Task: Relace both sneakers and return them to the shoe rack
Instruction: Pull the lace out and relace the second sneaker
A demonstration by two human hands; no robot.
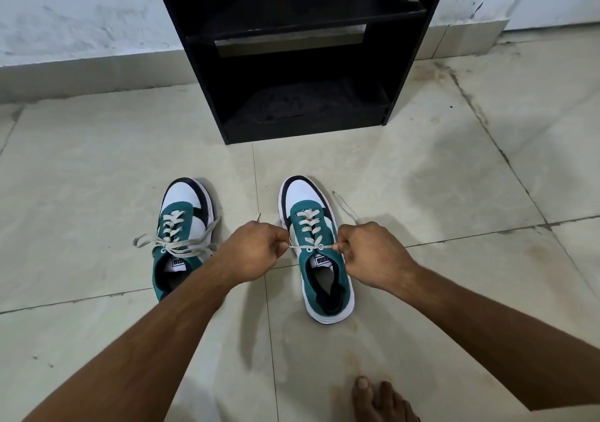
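Observation:
Two green, white and black sneakers stand side by side on the tiled floor, toes toward the rack. The left sneaker [181,223] is laced, its white lace tied in a loose bow. The right sneaker [311,223] is laced up to its top eyelets. My left hand [251,253] is shut on the left end of the right sneaker's lace [308,246], and my right hand [370,253] is shut on its right end. The lace is stretched taut across the top eyelets between both fists. A loose lace tip [345,205] trails past my right hand.
A black shoe rack [409,64] stands against the white wall just beyond the sneakers, its lower shelves dark and dusty. My bare foot [380,399] rests on the floor at the bottom right. Pale tiles surround the shoes.

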